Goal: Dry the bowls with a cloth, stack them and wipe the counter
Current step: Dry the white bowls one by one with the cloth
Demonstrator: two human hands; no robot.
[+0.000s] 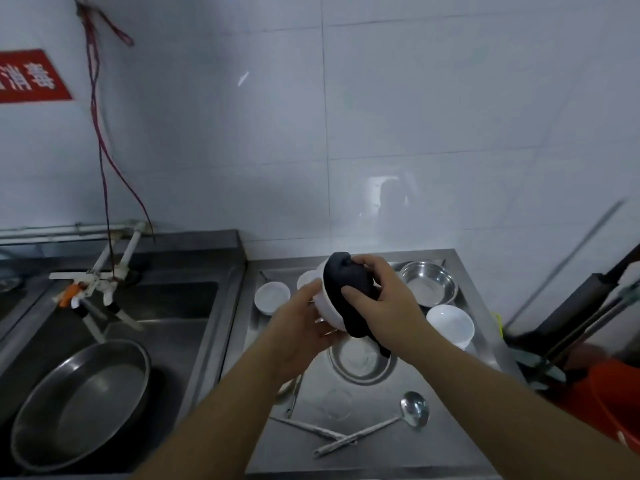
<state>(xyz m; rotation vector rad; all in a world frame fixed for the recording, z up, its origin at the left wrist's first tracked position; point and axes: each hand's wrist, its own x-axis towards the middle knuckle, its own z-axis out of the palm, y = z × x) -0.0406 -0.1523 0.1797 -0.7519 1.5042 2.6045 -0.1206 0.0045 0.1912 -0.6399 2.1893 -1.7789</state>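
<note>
Looking down from the head camera, a white bowl (327, 306) is held up above the steel counter (381, 445), tipped on its side so that its mouth faces right, toward the right hand, and its base points left into the left palm. The left hand (301, 323) cups the bowl from below and from the left, with the fingers curled round its outer wall. The right hand (384, 299) clutches a dark cloth (349, 289) and presses it into the bowl's mouth; the thumb lies on the cloth near the rim, the fingers wrap over the top of the bunched fabric, and a tail of cloth hangs down past the wrist.

On the counter below, an empty steel bowl (360, 358) sits directly under the hands, open side up. A second steel bowl (429, 282) stands at the back right, near the wall. A white bowl (450, 325) stands upright just right of the right forearm, and a small white bowl (272, 297) stands to the left of the hands, with another white rim partly hidden behind the held bowl. A steel ladle (414, 408) lies in front, its long handle running diagonally down to the left and crossing another utensil's handle (304, 426).

In the sink (180, 306) on the left, a wide steel basin (83, 403) leans tilted.
</note>
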